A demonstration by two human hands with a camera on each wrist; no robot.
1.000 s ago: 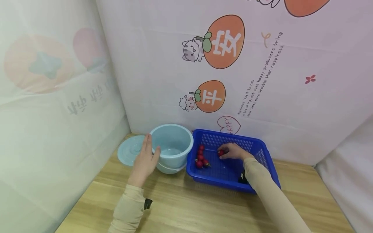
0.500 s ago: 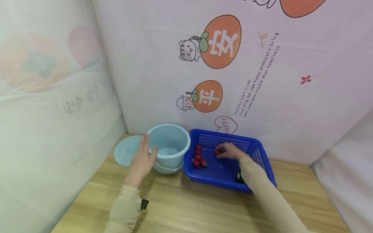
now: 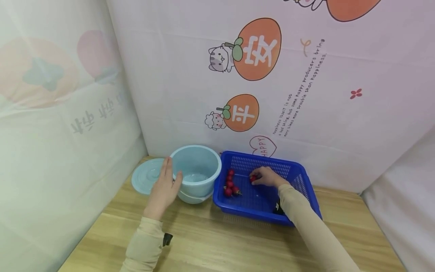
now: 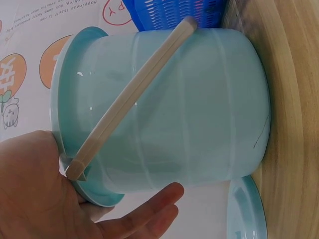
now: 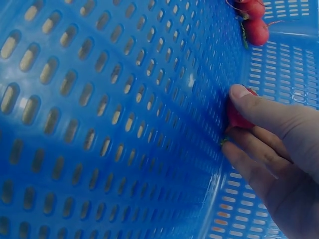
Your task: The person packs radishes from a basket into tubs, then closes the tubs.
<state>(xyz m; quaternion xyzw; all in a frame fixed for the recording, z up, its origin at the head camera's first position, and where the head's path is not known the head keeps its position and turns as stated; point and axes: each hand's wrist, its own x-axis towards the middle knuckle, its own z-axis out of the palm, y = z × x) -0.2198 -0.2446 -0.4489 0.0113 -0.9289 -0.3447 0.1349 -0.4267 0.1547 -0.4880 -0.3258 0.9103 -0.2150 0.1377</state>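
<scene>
My right hand [image 3: 266, 176] reaches into the blue basket [image 3: 238, 207] and holds a small red radish [image 5: 240, 113] between thumb and fingers, low by the basket floor. Several more red radishes [image 3: 229, 184] lie in a row along the left side of the basket. My left hand [image 3: 163, 192] rests at the left rim of the pale blue bucket [image 3: 200, 189], its fingers straight. In the left wrist view, the fingers [image 4: 144, 219] extend along the bucket's outside, beside the handle [image 4: 132, 99], which hangs slanted across the wall.
A pale blue lid [image 3: 146, 177] lies on the wooden table [image 3: 210, 245], left of the bucket and partly behind my left hand. The bucket stands against the basket's left side. A printed white cloth [image 3: 183, 94] hangs behind, with more cloth at both sides.
The head view has shifted slightly, so everything sits a little farther left in it. Both hands keep their places at the bucket and on the radish.
</scene>
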